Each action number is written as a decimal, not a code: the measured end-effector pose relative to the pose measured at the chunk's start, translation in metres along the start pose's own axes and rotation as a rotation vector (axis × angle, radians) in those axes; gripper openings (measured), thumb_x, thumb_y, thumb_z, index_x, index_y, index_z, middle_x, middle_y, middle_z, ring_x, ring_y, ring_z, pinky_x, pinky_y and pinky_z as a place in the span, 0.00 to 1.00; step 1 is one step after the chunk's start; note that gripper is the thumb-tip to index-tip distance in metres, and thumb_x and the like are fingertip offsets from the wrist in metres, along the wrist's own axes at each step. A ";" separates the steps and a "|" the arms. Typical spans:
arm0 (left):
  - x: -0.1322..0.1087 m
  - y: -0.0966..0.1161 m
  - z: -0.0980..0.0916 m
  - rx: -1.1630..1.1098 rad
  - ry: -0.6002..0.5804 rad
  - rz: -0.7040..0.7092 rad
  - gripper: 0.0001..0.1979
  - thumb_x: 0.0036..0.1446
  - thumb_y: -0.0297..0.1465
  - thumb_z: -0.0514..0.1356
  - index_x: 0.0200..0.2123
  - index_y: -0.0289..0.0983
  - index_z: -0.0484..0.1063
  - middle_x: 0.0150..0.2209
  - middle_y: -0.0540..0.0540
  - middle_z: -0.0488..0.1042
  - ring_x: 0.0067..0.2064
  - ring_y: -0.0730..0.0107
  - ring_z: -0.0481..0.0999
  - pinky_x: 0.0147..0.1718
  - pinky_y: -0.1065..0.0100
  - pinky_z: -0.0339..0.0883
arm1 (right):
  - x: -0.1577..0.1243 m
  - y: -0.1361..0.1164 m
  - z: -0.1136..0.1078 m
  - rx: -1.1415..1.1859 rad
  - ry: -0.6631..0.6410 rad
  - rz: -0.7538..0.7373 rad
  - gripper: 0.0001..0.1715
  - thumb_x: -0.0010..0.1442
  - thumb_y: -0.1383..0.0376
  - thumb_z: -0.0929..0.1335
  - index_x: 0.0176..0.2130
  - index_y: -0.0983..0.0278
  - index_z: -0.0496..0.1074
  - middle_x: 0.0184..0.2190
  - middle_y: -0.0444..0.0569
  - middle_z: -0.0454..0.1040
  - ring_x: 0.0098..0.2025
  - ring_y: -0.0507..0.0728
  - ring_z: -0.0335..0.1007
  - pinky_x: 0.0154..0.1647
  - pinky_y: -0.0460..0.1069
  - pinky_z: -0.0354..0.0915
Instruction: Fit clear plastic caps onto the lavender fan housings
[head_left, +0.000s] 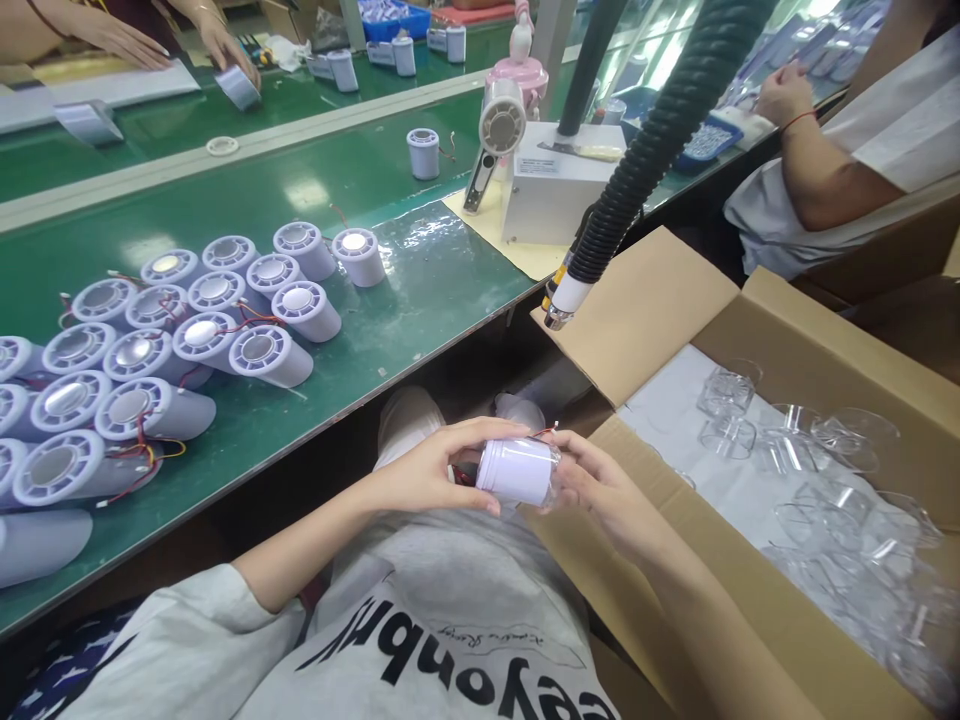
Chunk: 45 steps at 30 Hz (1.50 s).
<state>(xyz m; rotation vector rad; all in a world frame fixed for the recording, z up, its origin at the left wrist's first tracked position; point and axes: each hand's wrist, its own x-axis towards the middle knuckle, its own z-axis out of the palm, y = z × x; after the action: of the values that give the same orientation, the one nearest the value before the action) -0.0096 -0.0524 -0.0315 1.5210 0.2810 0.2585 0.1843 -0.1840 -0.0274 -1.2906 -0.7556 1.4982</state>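
Note:
Above my lap, a pale lavender cylindrical housing (517, 472) lies on its side between my hands. My left hand (442, 465) is closed round its left end, where dark and red wires show. At the other end, the fingers of my right hand (604, 490) grip a clear plastic piece around the housing; how far it covers the housing I cannot tell. A small wire with a white connector sticks up by the right fingers. Clear plastic covers (795, 440) lie loose in the cardboard box (645, 310) to my right.
Many similar housings (259, 350) with wires stand on the green bench (352, 345) at left. A ribbed black hose (652, 140) hangs over the box. Beyond it are a grey metal box (555, 200) and a handheld fan (499, 125). Co-workers' hands (120, 40) appear at far left and right.

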 end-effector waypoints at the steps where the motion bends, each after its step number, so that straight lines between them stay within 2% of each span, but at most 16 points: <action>1: 0.000 0.000 0.000 0.002 0.002 -0.004 0.36 0.47 0.30 0.72 0.60 0.48 0.68 0.62 0.43 0.67 0.63 0.55 0.66 0.59 0.58 0.66 | 0.001 0.001 0.001 0.021 0.004 0.018 0.27 0.56 0.45 0.73 0.44 0.61 0.69 0.36 0.47 0.73 0.32 0.55 0.73 0.31 0.48 0.75; 10: 0.001 -0.008 -0.002 -0.022 -0.026 0.086 0.36 0.47 0.27 0.72 0.59 0.48 0.68 0.63 0.43 0.66 0.64 0.53 0.65 0.60 0.55 0.64 | 0.005 0.008 0.008 0.148 -0.006 0.229 0.36 0.55 0.36 0.68 0.38 0.66 0.66 0.23 0.48 0.76 0.19 0.52 0.73 0.17 0.40 0.69; 13: 0.001 -0.011 -0.002 -0.037 -0.034 0.131 0.36 0.47 0.26 0.72 0.59 0.50 0.68 0.64 0.44 0.64 0.66 0.54 0.63 0.60 0.55 0.64 | 0.005 0.005 0.010 0.192 -0.026 0.333 0.32 0.67 0.41 0.59 0.36 0.67 0.68 0.21 0.51 0.76 0.15 0.50 0.70 0.12 0.38 0.64; 15: 0.000 -0.012 -0.001 -0.035 -0.035 0.139 0.35 0.47 0.26 0.72 0.58 0.51 0.69 0.65 0.44 0.63 0.66 0.54 0.62 0.60 0.54 0.64 | 0.005 0.002 0.012 0.224 -0.019 0.431 0.35 0.73 0.47 0.51 0.35 0.69 0.69 0.19 0.52 0.75 0.13 0.48 0.68 0.10 0.37 0.60; 19: -0.002 -0.008 0.001 0.014 -0.011 0.092 0.32 0.48 0.28 0.71 0.57 0.49 0.70 0.64 0.43 0.62 0.65 0.54 0.63 0.56 0.57 0.68 | 0.006 -0.004 0.016 0.267 -0.034 0.574 0.43 0.73 0.49 0.43 0.31 0.68 0.70 0.16 0.49 0.72 0.10 0.47 0.63 0.08 0.36 0.55; 22: -0.003 -0.001 0.005 0.053 0.015 0.044 0.29 0.50 0.30 0.70 0.56 0.46 0.70 0.61 0.41 0.65 0.62 0.55 0.66 0.53 0.60 0.70 | 0.005 -0.001 0.016 0.205 -0.069 0.590 0.45 0.72 0.49 0.40 0.28 0.67 0.68 0.15 0.49 0.70 0.10 0.47 0.62 0.07 0.37 0.54; 24: -0.005 0.003 0.007 0.046 0.039 -0.013 0.29 0.51 0.31 0.69 0.57 0.44 0.68 0.58 0.41 0.67 0.59 0.57 0.69 0.51 0.62 0.71 | 0.002 0.004 0.013 0.050 -0.031 0.462 0.41 0.72 0.49 0.43 0.31 0.67 0.68 0.16 0.49 0.71 0.12 0.49 0.64 0.08 0.39 0.58; 25: -0.005 0.005 0.007 0.022 0.052 -0.049 0.29 0.52 0.31 0.69 0.57 0.44 0.68 0.57 0.42 0.68 0.57 0.59 0.71 0.50 0.63 0.71 | 0.001 0.007 0.010 -0.080 0.028 0.325 0.35 0.73 0.50 0.47 0.34 0.66 0.68 0.19 0.50 0.72 0.15 0.51 0.68 0.12 0.41 0.63; 27: -0.006 0.007 0.008 -0.066 0.073 -0.110 0.30 0.52 0.31 0.69 0.58 0.44 0.66 0.55 0.43 0.69 0.52 0.62 0.73 0.48 0.65 0.72 | -0.002 0.013 0.004 -0.394 0.163 -0.080 0.18 0.70 0.56 0.59 0.43 0.66 0.68 0.33 0.55 0.78 0.31 0.58 0.78 0.28 0.49 0.75; 28: -0.006 0.007 0.009 -0.122 0.078 -0.132 0.30 0.52 0.31 0.69 0.58 0.44 0.66 0.54 0.44 0.70 0.51 0.64 0.74 0.47 0.66 0.72 | -0.003 0.015 0.001 -0.545 0.188 -0.303 0.12 0.68 0.61 0.63 0.48 0.65 0.67 0.44 0.59 0.77 0.43 0.61 0.78 0.40 0.55 0.76; 30: -0.007 0.007 0.009 -0.219 0.075 -0.158 0.30 0.53 0.31 0.68 0.58 0.45 0.65 0.52 0.45 0.71 0.49 0.65 0.75 0.45 0.68 0.73 | -0.005 0.017 -0.004 -0.746 0.126 -0.656 0.22 0.64 0.70 0.65 0.57 0.60 0.63 0.62 0.58 0.64 0.62 0.64 0.64 0.59 0.62 0.66; 32: -0.007 0.007 0.008 -0.265 0.057 -0.166 0.29 0.54 0.32 0.68 0.59 0.46 0.65 0.52 0.45 0.72 0.47 0.66 0.76 0.42 0.69 0.73 | -0.007 0.017 -0.007 -0.764 0.016 -0.760 0.30 0.64 0.74 0.65 0.61 0.55 0.61 0.66 0.52 0.58 0.67 0.63 0.55 0.65 0.62 0.59; 34: -0.006 0.008 0.006 -0.250 0.034 -0.157 0.32 0.54 0.33 0.68 0.61 0.47 0.64 0.53 0.44 0.72 0.48 0.65 0.77 0.44 0.67 0.73 | -0.008 0.017 -0.006 -0.614 -0.019 -0.621 0.33 0.64 0.73 0.67 0.63 0.51 0.59 0.63 0.50 0.63 0.64 0.61 0.61 0.62 0.58 0.64; 37: -0.006 0.010 0.005 -0.180 0.012 -0.120 0.37 0.50 0.30 0.71 0.62 0.47 0.64 0.58 0.43 0.68 0.55 0.60 0.74 0.53 0.63 0.70 | -0.010 0.015 -0.002 -0.235 -0.044 -0.330 0.33 0.62 0.64 0.72 0.63 0.50 0.60 0.58 0.50 0.69 0.56 0.60 0.70 0.52 0.53 0.72; 39: -0.005 0.011 0.004 -0.180 -0.003 -0.122 0.37 0.50 0.29 0.71 0.62 0.47 0.64 0.61 0.43 0.66 0.58 0.58 0.72 0.56 0.60 0.68 | -0.010 0.013 0.000 -0.051 -0.063 -0.248 0.32 0.61 0.62 0.73 0.61 0.48 0.62 0.55 0.48 0.72 0.51 0.59 0.74 0.47 0.51 0.74; 45: -0.006 0.005 0.003 -0.260 -0.039 -0.210 0.38 0.55 0.30 0.67 0.66 0.49 0.56 0.60 0.42 0.68 0.58 0.56 0.72 0.55 0.58 0.68 | -0.010 0.014 -0.002 -0.038 -0.007 -0.139 0.30 0.54 0.60 0.77 0.55 0.55 0.73 0.49 0.49 0.77 0.42 0.58 0.76 0.41 0.49 0.74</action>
<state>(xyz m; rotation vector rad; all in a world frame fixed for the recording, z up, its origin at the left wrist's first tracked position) -0.0139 -0.0571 -0.0259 1.2276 0.3592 0.0937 0.1820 -0.1985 -0.0368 -1.2352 -0.8641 1.3832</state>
